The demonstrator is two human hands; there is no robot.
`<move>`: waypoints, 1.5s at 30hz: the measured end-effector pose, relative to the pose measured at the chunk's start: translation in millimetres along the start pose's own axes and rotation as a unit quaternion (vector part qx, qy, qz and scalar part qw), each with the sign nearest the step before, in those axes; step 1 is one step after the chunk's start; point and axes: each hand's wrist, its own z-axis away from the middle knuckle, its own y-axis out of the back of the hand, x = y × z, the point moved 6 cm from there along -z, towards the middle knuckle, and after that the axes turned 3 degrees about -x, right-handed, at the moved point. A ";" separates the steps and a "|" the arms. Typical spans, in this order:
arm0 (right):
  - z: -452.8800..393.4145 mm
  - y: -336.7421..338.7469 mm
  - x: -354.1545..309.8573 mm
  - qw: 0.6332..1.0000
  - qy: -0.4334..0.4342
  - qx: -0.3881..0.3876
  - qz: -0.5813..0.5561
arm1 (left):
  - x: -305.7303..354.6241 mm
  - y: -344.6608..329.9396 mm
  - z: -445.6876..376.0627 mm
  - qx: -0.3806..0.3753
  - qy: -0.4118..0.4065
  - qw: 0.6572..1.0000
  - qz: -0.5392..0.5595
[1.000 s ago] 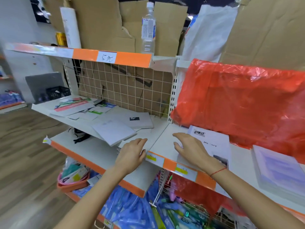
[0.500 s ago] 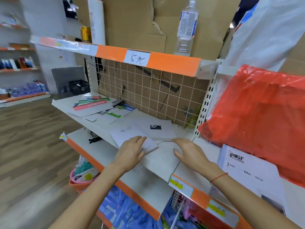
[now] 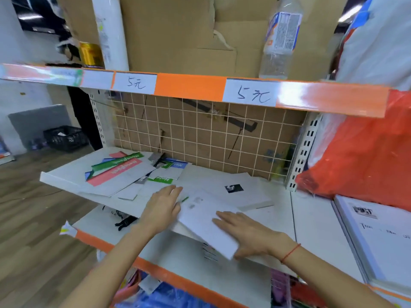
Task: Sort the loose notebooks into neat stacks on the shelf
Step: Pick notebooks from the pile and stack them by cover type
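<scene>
A plain white notebook (image 3: 203,221) lies tilted over the front of the white shelf (image 3: 280,221), held between my two hands. My left hand (image 3: 161,207) rests on its left edge with straight fingers. My right hand (image 3: 249,237) lies flat on its right end, thumb at the near corner. Just behind it sits a white notebook stack (image 3: 249,194) with a small black picture on the cover. Farther left, loose notebooks with red, green and blue bands (image 3: 117,172) lie scattered and overlapping.
A wire grid (image 3: 200,134) backs the shelf. A red plastic bag (image 3: 367,156) bulges in from the right above another white notebook stack (image 3: 378,238). A water bottle (image 3: 281,41) and cardboard stand on the upper shelf. A black clip (image 3: 124,222) lies on the lower shelf.
The view swung left from the right-hand stack to the middle bay. Both hands moved from the shelf front onto the plain white notebook, which now sits tilted toward me.
</scene>
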 end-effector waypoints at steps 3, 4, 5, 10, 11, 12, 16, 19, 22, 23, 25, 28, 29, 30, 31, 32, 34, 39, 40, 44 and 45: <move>-9.1 -1.0 -6.3 1.000 -0.029 -0.006 -0.006 | -36.0 6.5 -4.6 0.006 -0.023 1.000 -0.003; -9.8 0.2 -7.4 0.999 -0.037 -0.005 -0.013 | -46.0 5.5 -7.0 0.005 -0.035 0.999 -0.009; -10.7 1.7 -9.1 0.999 -0.043 -0.004 -0.016 | -57.4 2.5 -10.4 0.002 -0.039 0.999 -0.015; -17.0 9.0 -19.8 0.997 -0.079 0.016 -0.011 | -109.1 -13.6 -26.5 -0.038 -0.004 0.998 -0.051; -17.0 10.2 -21.7 0.996 -0.085 0.026 -0.008 | -118.5 -15.8 -29.0 -0.042 0.008 0.997 -0.063; -16.2 11.3 -23.5 0.995 -0.091 0.032 -0.008 | -126.7 -16.7 -30.9 -0.045 0.022 0.996 -0.076; -12.8 21.1 -30.4 0.992 -0.113 0.060 0.001 | -157.7 -18.6 -37.3 -0.051 0.085 0.989 -0.108; -16.0 24.6 -37.7 0.988 -0.116 0.092 0.044 | -181.6 -26.0 -35.8 -0.077 0.149 0.979 -0.116; -18.9 24.1 -39.6 0.984 -0.120 0.114 0.067 | -190.2 -31.9 -34.9 -0.110 0.171 0.973 -0.110; -18.4 25.7 -39.3 0.983 -0.121 0.123 0.068 | -190.8 -31.9 -35.5 -0.114 0.167 0.973 -0.115; -16.0 30.0 -38.8 0.981 -0.121 0.139 0.067 | -192.7 -29.5 -35.7 -0.115 0.159 0.971 -0.137; -11.2 39.2 -38.1 0.977 -0.123 0.159 0.064 | -193.7 -24.1 -33.9 -0.114 0.140 0.969 -0.170; -9.7 44.0 -39.4 0.976 -0.128 0.164 0.070 | -192.0 -25.5 -32.6 -0.119 0.126 0.969 -0.176; -8.1 49.3 -40.4 0.972 -0.135 0.173 0.079 | -188.5 -26.8 -30.7 -0.118 0.111 0.971 -0.175; -7.1 53.4 -40.5 0.969 -0.144 0.184 0.084 | -183.3 -28.3 -28.1 -0.115 0.096 0.974 -0.170; -6.2 56.9 -39.5 0.963 -0.152 0.206 0.087 | -177.4 -29.9 -24.6 -0.113 0.082 0.977 -0.161; -5.5 65.8 -36.2 0.950 -0.156 0.256 0.094 | -165.0 -35.9 -17.9 -0.112 0.053 0.986 -0.115; -13.3 96.7 -23.9 0.910 -0.249 0.278 0.181 | -130.8 -42.8 -2.8 -0.156 -0.073 0.984 -0.042; -17.3 99.9 -22.1 0.905 -0.269 0.262 0.200 | -123.6 -42.2 -1.8 -0.151 -0.102 0.982 -0.050; -42.0 70.5 -15.2 0.938 -0.285 0.102 0.169 | -113.7 -43.6 -5.1 -0.156 -0.134 0.979 -0.011; -47.1 56.1 -14.6 0.949 -0.277 0.062 0.140 | -115.8 -43.9 -6.0 -0.159 -0.126 0.979 -0.032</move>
